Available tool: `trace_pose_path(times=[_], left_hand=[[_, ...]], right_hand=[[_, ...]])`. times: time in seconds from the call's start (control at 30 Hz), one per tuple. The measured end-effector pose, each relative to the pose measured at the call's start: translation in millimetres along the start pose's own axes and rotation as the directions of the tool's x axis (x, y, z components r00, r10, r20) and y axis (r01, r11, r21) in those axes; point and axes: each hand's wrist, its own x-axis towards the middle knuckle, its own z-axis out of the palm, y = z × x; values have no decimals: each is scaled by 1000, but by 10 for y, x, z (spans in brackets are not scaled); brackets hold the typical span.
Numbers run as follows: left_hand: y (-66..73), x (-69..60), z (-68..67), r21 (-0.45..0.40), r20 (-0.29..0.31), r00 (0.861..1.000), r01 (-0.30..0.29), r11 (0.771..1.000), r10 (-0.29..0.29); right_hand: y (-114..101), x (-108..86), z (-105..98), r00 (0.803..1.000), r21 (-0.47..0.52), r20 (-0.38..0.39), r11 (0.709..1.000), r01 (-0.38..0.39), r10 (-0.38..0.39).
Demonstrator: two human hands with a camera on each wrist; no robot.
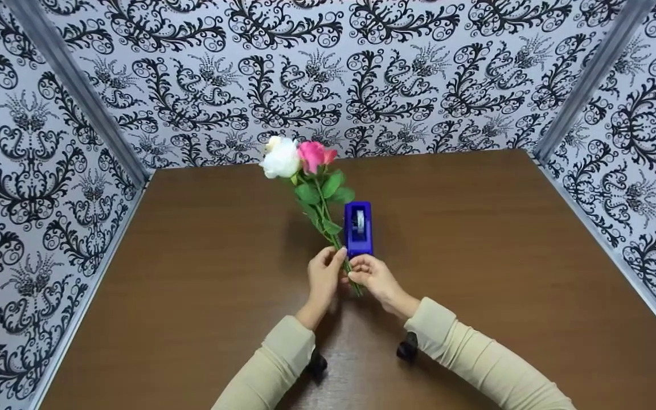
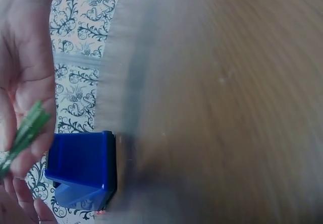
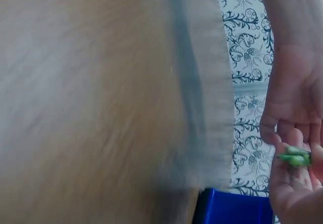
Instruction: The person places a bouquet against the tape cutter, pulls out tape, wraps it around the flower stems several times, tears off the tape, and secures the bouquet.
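Note:
A small bunch of flowers with a white bloom (image 1: 281,159), a pink bloom (image 1: 313,157) and green leaves (image 1: 308,193) is held at a slant above the table. My left hand (image 1: 323,278) pinches the gathered flower stems (image 1: 335,241) between thumb and fingers. Lower down, close to the cut ends, my right hand (image 1: 378,280) pinches the same stems. Just beyond both hands stands a blue tape dispenser (image 1: 367,245) with a roll of tape in it. In the left wrist view, green stem ends (image 2: 29,128) stick out past the palm. The right wrist view shows them end-on (image 3: 295,157) between the fingers.
The brown wooden table (image 1: 476,228) reaches back to a wall (image 1: 396,74) with black scroll patterns. Similar patterned panels flank it left and right, joined by grey corner posts (image 1: 77,91). Dark devices (image 1: 408,346) hang under both wrists.

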Motion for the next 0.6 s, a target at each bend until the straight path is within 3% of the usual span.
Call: trace_pose_path(times=[0.13, 0.27, 0.43, 0.6], left_hand=[[-178, 63, 23, 75, 5, 996, -91, 993, 91], [-362, 110, 53, 102, 10, 993, -118, 988, 117], [-399, 103, 53, 119, 11, 990, -141, 983, 140], [-369, 102, 47, 211, 18, 968, -247, 946, 249]], right_hand=[[-40, 12, -40, 999, -138, 5, 989, -46, 47], [-58, 13, -60, 998, -186, 18, 981, -51, 55], [-67, 4, -78, 999, -196, 27, 980, -24, 30], [-121, -29, -107, 999, -199, 34, 980, 9, -2]])
